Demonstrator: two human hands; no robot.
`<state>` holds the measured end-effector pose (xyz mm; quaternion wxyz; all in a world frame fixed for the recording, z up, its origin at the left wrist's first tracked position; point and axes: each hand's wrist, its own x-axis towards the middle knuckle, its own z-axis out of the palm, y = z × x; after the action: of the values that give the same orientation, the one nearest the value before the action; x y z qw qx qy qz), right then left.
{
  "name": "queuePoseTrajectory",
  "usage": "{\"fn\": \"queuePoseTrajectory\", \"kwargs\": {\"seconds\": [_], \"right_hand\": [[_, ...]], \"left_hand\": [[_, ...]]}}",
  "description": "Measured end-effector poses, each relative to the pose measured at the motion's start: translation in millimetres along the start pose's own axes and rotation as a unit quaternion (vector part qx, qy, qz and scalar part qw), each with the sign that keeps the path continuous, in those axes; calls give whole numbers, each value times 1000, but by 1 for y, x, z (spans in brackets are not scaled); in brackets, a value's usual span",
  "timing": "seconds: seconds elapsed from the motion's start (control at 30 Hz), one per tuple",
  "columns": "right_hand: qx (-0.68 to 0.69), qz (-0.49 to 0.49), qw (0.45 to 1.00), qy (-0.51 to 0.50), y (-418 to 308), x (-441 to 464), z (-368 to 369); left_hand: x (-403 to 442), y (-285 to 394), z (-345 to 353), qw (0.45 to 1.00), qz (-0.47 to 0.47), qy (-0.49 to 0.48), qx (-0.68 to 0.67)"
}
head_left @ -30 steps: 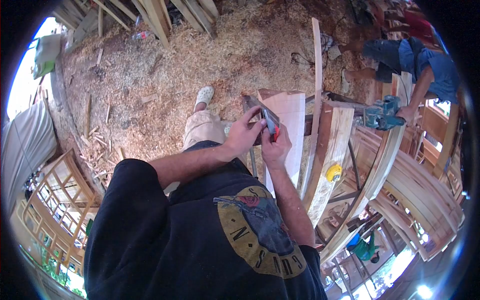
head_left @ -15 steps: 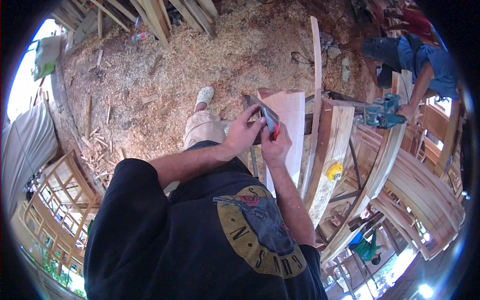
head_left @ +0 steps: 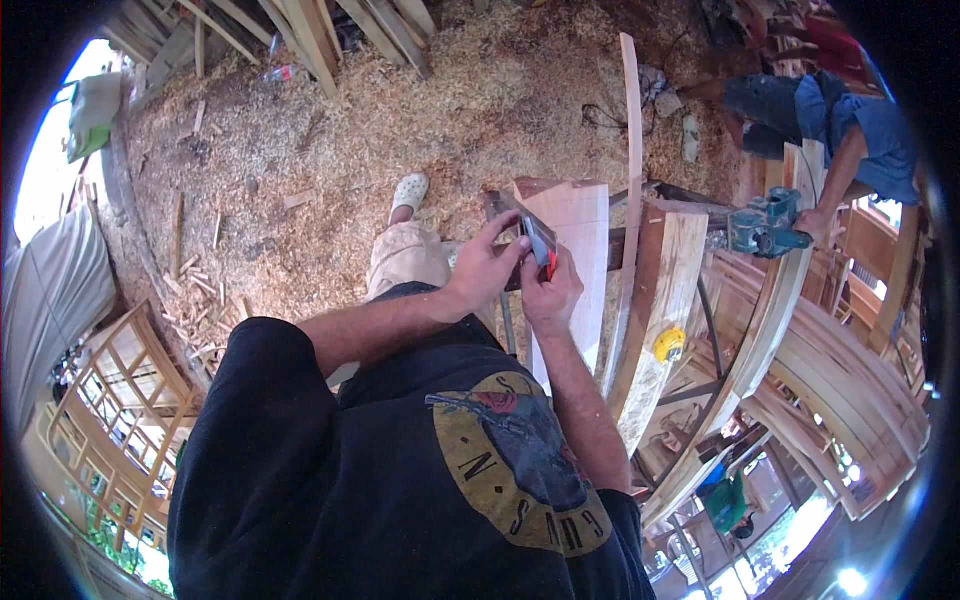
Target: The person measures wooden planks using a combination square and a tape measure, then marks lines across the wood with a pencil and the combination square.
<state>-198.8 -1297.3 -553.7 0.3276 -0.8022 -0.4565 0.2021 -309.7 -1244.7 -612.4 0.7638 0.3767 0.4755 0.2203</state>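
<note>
In the head view, my left hand (head_left: 485, 268) and my right hand (head_left: 552, 290) meet in front of my waist. Between them is a slim grey tool with a red part (head_left: 541, 246); its exact kind does not show clearly. My right fingers are closed round its red end. The thumb and forefinger of my left hand pinch near its other end. Beneath and beyond the fingers lies a dark narrow strip (head_left: 508, 204), partly covered. Just right of my hands stretches a wide pale board (head_left: 582, 240).
A thick timber (head_left: 665, 270) carries a yellow round object (head_left: 669, 345). Beside it a thin lath (head_left: 632, 130) juts out. At right a co-worker's hand (head_left: 815, 225) holds a green power tool (head_left: 765, 225) on a curved beam. Wood shavings (head_left: 300, 150) cover the ground.
My hands and the grey tool stay almost still. The person in green at the lower right has shifted slightly, and the co-worker in blue at the right has moved a little.
</note>
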Motion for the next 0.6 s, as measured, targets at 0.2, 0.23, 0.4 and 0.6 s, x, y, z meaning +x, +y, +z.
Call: {"fn": "queuePoseTrajectory", "kwargs": {"seconds": [0.2, 0.23, 0.4, 0.6], "right_hand": [[9, 4, 1000, 0, 1, 0, 1], [11, 7, 1000, 1, 3, -1, 2], [14, -9, 1000, 6, 4, 0, 2], [9, -18, 1000, 11, 3, 0, 2]], "left_hand": [[-1, 4, 2, 1000, 3, 3, -26], [-2, 5, 3, 1000, 3, 1, -30], [-2, 8, 2, 1000, 2, -2, -27], [-2, 5, 2, 1000, 7, 3, -16]]}}
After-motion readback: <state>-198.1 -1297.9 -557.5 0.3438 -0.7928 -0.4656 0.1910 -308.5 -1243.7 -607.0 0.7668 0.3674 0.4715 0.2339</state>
